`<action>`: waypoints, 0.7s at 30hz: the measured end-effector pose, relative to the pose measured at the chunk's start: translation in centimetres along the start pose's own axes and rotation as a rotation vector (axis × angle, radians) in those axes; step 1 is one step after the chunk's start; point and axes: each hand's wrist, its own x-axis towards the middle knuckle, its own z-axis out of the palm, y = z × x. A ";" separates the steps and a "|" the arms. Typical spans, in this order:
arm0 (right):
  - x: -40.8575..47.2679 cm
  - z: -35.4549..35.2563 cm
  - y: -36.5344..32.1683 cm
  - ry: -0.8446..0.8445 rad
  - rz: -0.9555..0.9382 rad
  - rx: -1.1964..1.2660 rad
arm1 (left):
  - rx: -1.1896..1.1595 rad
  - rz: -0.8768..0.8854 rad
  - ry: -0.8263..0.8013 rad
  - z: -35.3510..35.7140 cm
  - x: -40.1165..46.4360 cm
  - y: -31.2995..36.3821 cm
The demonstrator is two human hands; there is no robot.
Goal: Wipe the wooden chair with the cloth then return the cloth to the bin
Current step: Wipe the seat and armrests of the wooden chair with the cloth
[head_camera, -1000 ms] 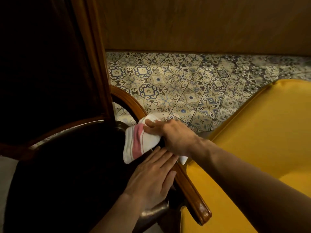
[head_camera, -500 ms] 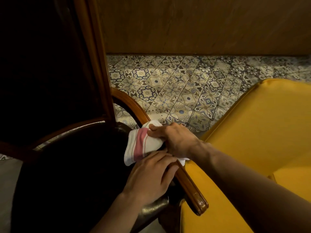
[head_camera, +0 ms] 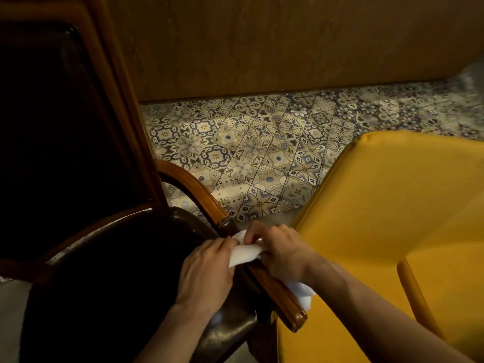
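Cloth (head_camera: pixel 245 254) lies draped across the chair (head_camera: pixel 275 286) armrest at lower centre, its length crossing the rail; left hand (head_camera: pixel 207 273) and right hand (head_camera: pixel 281 251) both grip it. Patterned tile floor (head_camera: pixel 262 153), wood wall (head_camera: pixel 262 43), yellow seat (head_camera: pixel 392 218) right.

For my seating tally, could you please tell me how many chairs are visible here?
2: the wooden chair at left, both hands pressing a white cloth on its armrest, and a yellow chair at right. Others may lie outside the frame.
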 end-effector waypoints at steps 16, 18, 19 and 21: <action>-12.0 -3.3 -1.1 0.374 0.174 -0.001 | 0.085 0.138 -0.036 -10.6 -1.7 3.9; -12.9 -5.5 -2.2 0.405 0.193 -0.068 | 0.101 0.154 -0.016 -12.8 -1.9 4.4; -13.5 -6.7 -2.8 0.418 0.199 -0.093 | 0.106 0.166 -0.005 -14.1 -2.0 4.7; -14.6 -8.8 -4.2 0.447 0.193 -0.122 | 0.133 0.192 0.018 -16.7 -2.1 5.6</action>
